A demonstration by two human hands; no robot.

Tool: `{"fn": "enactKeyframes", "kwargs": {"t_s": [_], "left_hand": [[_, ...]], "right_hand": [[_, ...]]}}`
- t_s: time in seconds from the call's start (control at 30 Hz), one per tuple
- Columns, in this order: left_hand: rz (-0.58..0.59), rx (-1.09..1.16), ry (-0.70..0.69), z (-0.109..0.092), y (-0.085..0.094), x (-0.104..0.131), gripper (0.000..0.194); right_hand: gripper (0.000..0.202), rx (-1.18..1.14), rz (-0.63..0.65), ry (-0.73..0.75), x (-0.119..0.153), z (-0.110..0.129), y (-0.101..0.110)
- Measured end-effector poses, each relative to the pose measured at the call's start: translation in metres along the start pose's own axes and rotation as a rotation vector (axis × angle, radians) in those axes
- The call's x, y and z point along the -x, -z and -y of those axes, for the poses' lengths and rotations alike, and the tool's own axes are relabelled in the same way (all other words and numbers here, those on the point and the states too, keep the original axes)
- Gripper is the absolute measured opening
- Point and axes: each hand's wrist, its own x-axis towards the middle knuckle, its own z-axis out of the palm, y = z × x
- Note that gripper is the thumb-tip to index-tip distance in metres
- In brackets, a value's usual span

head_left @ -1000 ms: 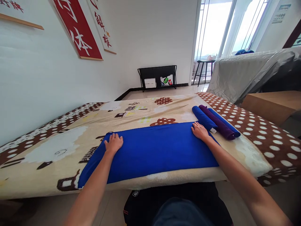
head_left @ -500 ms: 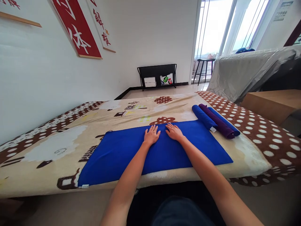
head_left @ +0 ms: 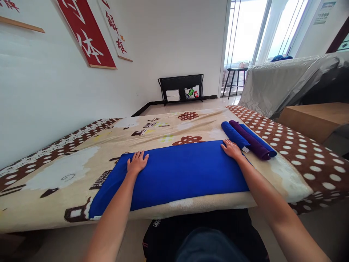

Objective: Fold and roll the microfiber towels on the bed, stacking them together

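Observation:
A blue towel [head_left: 180, 174] lies spread flat along the near edge of the blanket-covered bed. My left hand [head_left: 137, 162] rests palm down on its left part, close to the far edge, fingers spread. At the far right corner of the cloth, my right hand [head_left: 231, 148] lies flat with its fingers out. Just beyond the right hand are a rolled blue towel [head_left: 235, 134] with a white tag, a rolled purple towel [head_left: 251, 140] and another blue roll [head_left: 268, 145], side by side. Neither hand grips anything.
The beige blanket [head_left: 152, 140] has a brown polka-dot border [head_left: 311, 156]. A black rack [head_left: 180, 82] stands against the far wall, with a stool [head_left: 236, 78] by the glass door. On the right are a covered piece of furniture [head_left: 272, 83] and a cardboard box [head_left: 313, 118].
My hands have slid apart across the towel from its middle, the left one leftward and the right one rightward to the corner. The rolled towels stay where they were.

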Motion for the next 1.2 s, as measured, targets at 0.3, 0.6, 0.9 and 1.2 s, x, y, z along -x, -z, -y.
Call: {"fn": "enactKeyframes", "kwargs": {"t_s": [0.3, 0.6, 0.9, 1.2], "left_hand": [[-0.004, -0.004, 0.099, 0.038, 0.005, 0.003, 0.077], [0.003, 0.018, 0.002, 0.036, 0.01, 0.045, 0.07], [-0.415, 0.052, 0.13, 0.105, -0.009, 0.172, 0.06], [-0.715, 0.201, 0.023, 0.127, -0.032, 0.194, 0.061]], "right_hand": [[0.059, 0.012, -0.031, 0.007, 0.005, -0.004, -0.001], [0.056, -0.024, -0.021, 0.217, 0.079, -0.005, 0.009], [0.048, -0.117, -0.31, 0.194, 0.192, -0.041, 0.011], [0.044, -0.192, -0.535, 0.165, 0.227, -0.05, -0.006]]}}
